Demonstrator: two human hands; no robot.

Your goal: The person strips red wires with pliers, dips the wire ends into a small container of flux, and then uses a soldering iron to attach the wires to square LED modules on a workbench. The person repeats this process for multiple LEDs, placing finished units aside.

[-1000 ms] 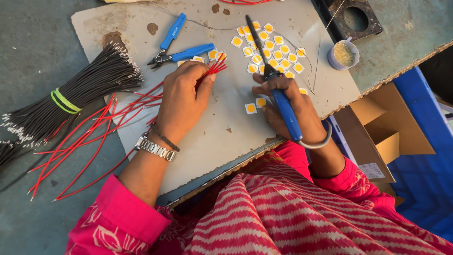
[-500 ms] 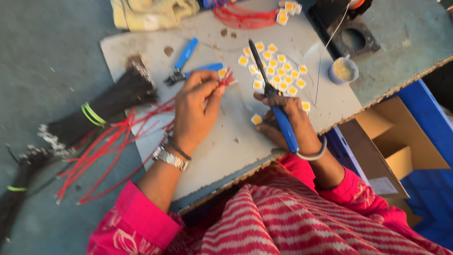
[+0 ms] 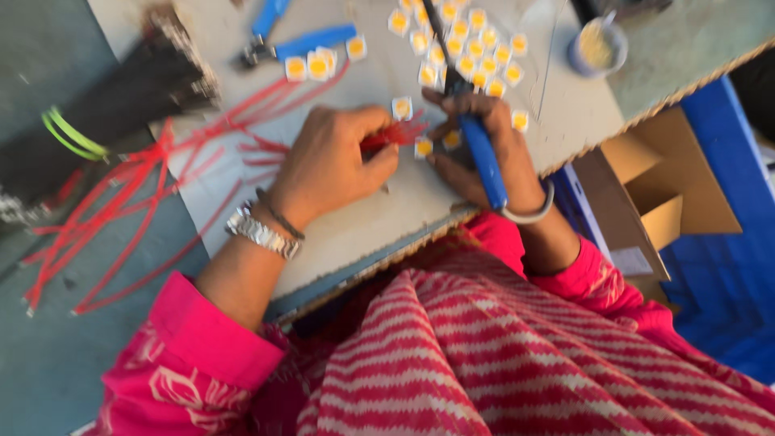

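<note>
Left hand (image 3: 331,165) is pinching one red wire (image 3: 395,136); right hand (image 3: 484,153) is gripping one blue-handled iron (image 3: 483,153). Some twenty yellow chips (image 3: 468,48) are lying on a grey board (image 3: 363,234).

Red wires (image 3: 393,134) now nearer soldering iron (image 3: 482,145).

Bare board (image 3: 363,234) lies open along its near edge; red wires (image 3: 137,202) clutter the left side, yellow square chips (image 3: 476,48) and blue pliers (image 3: 307,40) crowd the far edge
</note>
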